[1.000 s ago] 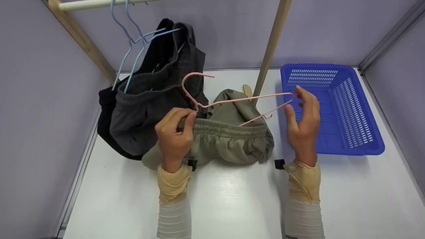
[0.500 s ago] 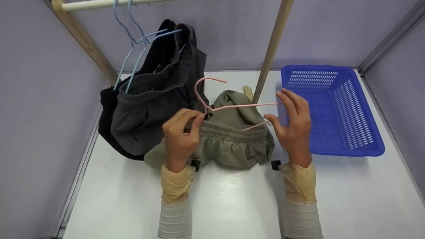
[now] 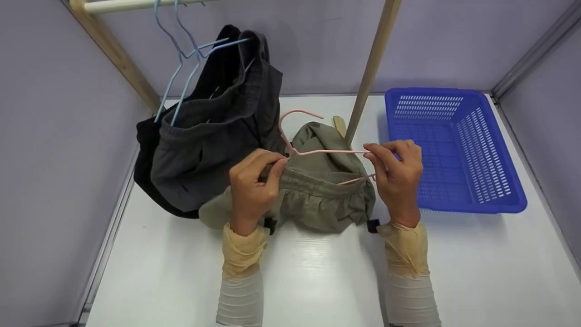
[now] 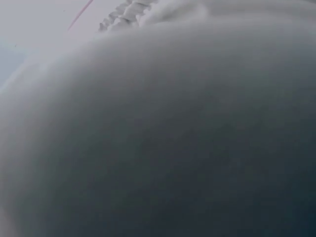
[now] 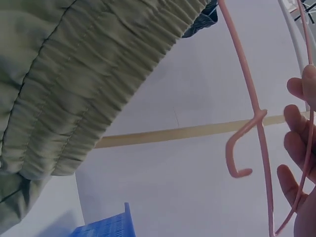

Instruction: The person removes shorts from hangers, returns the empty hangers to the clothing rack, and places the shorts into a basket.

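Observation:
The olive elastic-waisted garment [image 3: 317,190] hangs over the table with its waistband facing up. A pink wire hanger [image 3: 336,151] lies partly inside that waistband, its hook pointing up and right. My left hand [image 3: 254,190] pinches the waistband's left end close to the hanger's neck; whether it also grips the wire I cannot tell. With thumb and fingertips, my right hand [image 3: 398,175] pinches the hanger's upper arm near its right end. In the right wrist view, the hanger's lower bar [image 5: 252,89] with its small hook stands apart from the gathered waistband [image 5: 98,98]. Blurred cloth fills most of the left wrist view.
Two dark garments [image 3: 199,154] hang from blue hangers [image 3: 179,68] on a wooden rail [image 3: 127,5] at left. A wooden post [image 3: 372,68] rises behind the olive garment. The blue basket [image 3: 517,200] stands on the white table [image 3: 313,281] at right.
My right hand has moved left and down along the hanger, and its spread fingers have closed on the upper wire. My left hand and the hanger have shifted slightly right, the hanger tilting lower.

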`<state>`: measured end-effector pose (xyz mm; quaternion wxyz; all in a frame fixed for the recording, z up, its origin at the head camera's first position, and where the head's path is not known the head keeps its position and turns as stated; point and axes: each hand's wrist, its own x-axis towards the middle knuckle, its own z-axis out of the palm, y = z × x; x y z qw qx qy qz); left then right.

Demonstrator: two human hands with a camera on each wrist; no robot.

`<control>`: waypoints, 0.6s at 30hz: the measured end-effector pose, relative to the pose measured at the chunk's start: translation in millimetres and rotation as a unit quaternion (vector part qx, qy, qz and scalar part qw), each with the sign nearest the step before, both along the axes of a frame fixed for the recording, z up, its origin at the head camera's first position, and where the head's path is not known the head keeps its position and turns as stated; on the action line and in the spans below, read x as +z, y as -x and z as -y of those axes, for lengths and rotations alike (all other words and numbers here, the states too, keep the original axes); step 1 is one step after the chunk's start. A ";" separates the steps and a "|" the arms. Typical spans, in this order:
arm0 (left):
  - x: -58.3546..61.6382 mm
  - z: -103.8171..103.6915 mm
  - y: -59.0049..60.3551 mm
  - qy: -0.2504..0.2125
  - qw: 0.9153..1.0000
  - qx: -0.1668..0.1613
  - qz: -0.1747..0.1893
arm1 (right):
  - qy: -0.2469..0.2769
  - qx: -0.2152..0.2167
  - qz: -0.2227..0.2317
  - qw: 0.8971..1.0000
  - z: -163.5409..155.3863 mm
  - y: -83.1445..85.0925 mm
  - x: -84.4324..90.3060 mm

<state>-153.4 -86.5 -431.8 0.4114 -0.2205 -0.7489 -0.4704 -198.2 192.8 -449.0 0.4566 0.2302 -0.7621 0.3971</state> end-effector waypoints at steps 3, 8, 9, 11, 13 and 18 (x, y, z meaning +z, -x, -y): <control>0.5 0.2 0.7 -0.002 1.000 -0.008 0.003 | 0.014 0.004 -0.004 1.000 -0.1 1.3 0.6; 0.6 0.7 0.8 -0.002 1.000 -0.011 0.005 | 0.016 0.000 -0.001 1.000 1.2 0.7 1.7; 0.6 0.7 0.9 -0.002 1.000 -0.011 0.006 | 0.016 0.000 0.001 1.000 1.5 0.6 2.1; 0.3 0.9 1.0 -0.001 1.000 -0.010 0.008 | 0.015 -0.001 0.003 1.000 1.7 0.4 2.7; 0.4 0.9 0.7 0.001 1.000 -0.008 0.012 | 0.014 0.000 0.005 1.000 1.3 0.6 2.9; 0.8 1.4 0.2 0.008 1.000 -0.004 0.024 | 0.013 0.000 0.004 1.000 0.2 1.1 2.8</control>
